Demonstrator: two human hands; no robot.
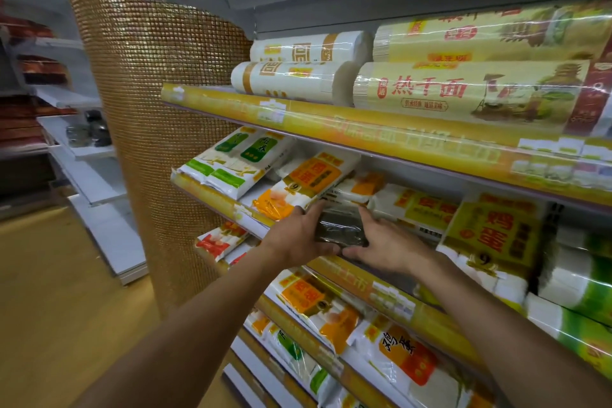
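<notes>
The left hand (298, 235) and right hand (387, 242) clasped the dark pack (341, 225) by its sides, long axis near-to-far, far end pointing into the shelf (364, 280).

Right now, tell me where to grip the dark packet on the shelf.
Take the dark packet by its left and right edges, from the front. It lies flat, near end out, with noodle packs close on both sides.
</notes>
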